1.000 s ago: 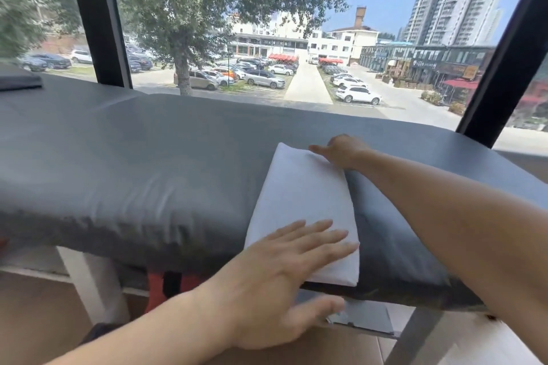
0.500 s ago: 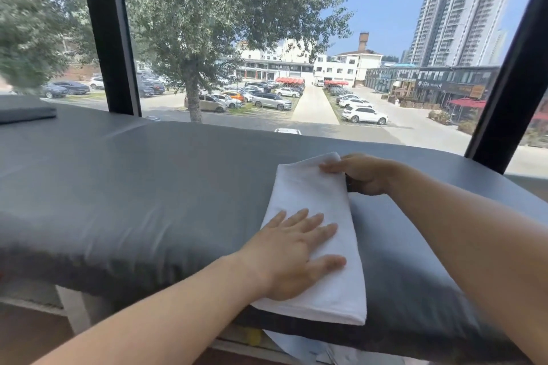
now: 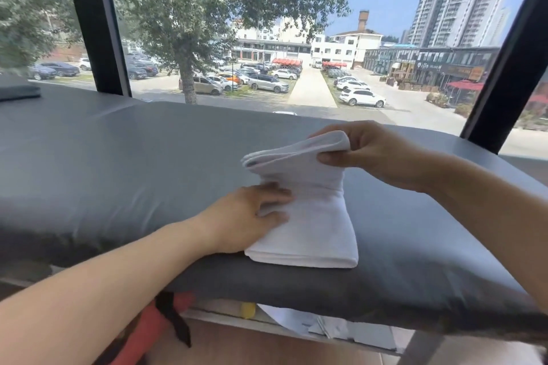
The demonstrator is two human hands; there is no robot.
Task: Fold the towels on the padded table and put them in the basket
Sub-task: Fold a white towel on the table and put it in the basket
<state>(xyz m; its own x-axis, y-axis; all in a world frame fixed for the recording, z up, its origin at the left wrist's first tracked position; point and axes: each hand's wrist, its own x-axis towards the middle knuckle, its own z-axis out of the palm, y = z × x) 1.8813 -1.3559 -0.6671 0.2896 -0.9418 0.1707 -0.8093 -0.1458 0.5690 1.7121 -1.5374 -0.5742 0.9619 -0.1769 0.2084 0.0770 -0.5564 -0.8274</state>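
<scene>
Far end of the towel being lifted back toward the near end

The white towel [image 3: 308, 216] is lying on the padded table [image 3: 118, 157] with its long axis running from the table's near edge toward the window side. The right hand [image 3: 370, 154] is pinching the raised far end between thumb and fingers, arm reaching over the table. The left hand [image 3: 246, 219], nearer the table's front edge, is pressing the towel's left side flat with fingers spread (basket not in view).
</scene>
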